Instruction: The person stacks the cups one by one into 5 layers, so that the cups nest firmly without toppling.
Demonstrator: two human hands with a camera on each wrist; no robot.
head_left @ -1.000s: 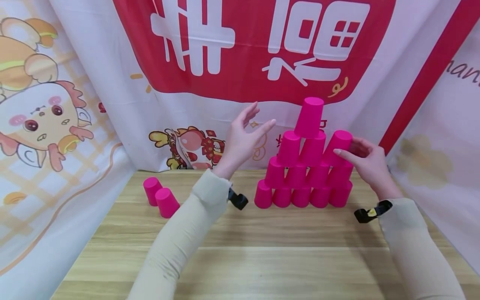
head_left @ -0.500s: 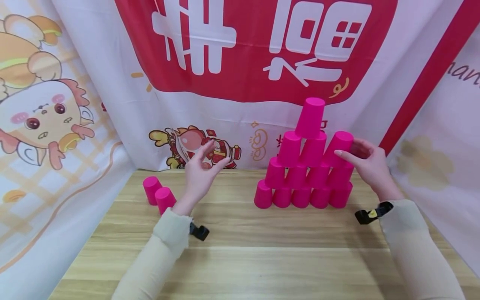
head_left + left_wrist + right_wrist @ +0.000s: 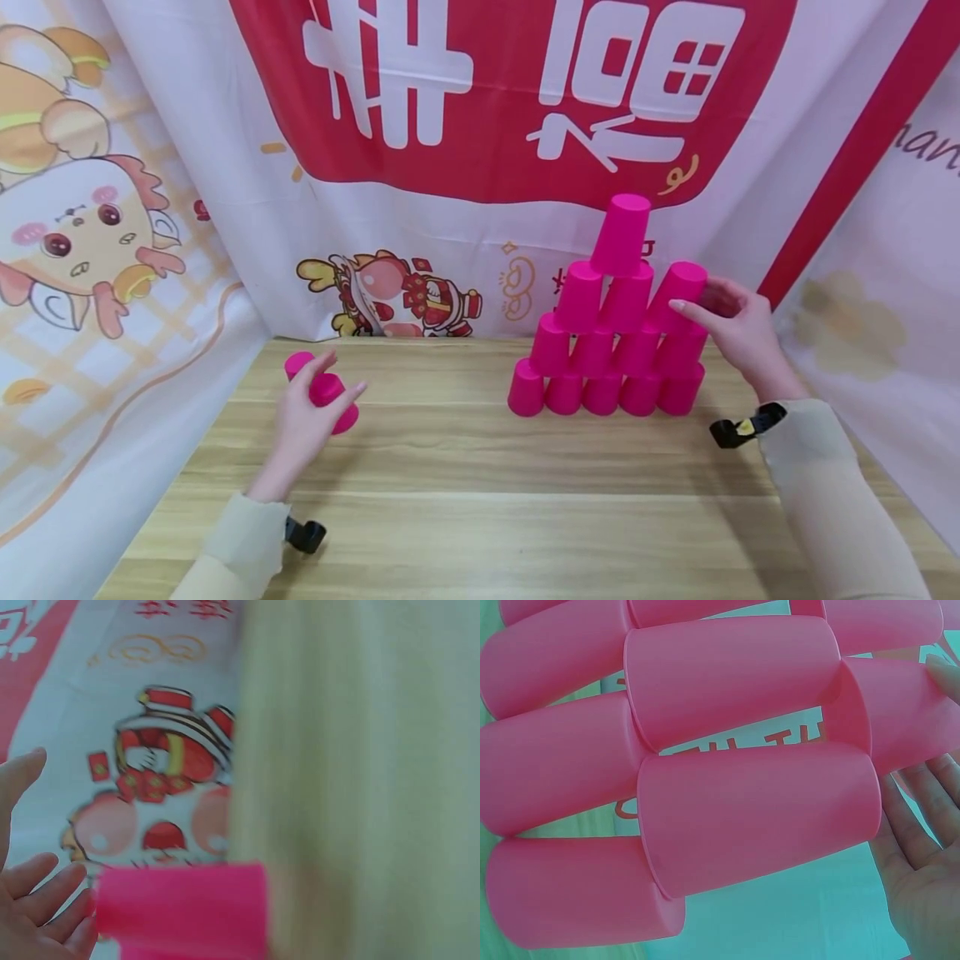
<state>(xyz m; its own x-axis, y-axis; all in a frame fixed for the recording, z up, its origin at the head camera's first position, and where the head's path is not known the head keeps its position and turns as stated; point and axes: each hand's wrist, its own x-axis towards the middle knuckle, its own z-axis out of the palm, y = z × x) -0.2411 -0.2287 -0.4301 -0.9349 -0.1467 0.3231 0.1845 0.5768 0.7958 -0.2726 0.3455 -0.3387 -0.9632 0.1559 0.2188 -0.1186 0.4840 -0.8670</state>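
Pink upside-down cups form a pyramid on the right of the table, with one top cup (image 3: 622, 235) over the left part of a row of three. My right hand (image 3: 744, 337) holds the right-hand cup (image 3: 677, 292) of that row, thumb in front and fingers on its far side. The same cup (image 3: 907, 712) shows between thumb and fingers in the right wrist view. At the left, my left hand (image 3: 300, 425) reaches around a loose cup (image 3: 344, 419), fingers spread. In the left wrist view its thumb stands away from the pink cup (image 3: 184, 907).
A second loose cup (image 3: 298, 362) stands just behind the near one, partly hidden by the left hand. Several cups make up the lower rows (image 3: 602, 394). Printed cloth (image 3: 405, 192) hangs behind the wooden table (image 3: 480, 517) and along both sides.
My left hand has moved from beside the pyramid leftward and down to the two loose cups. My right hand stays at the same cup, and the pyramid looks unchanged.
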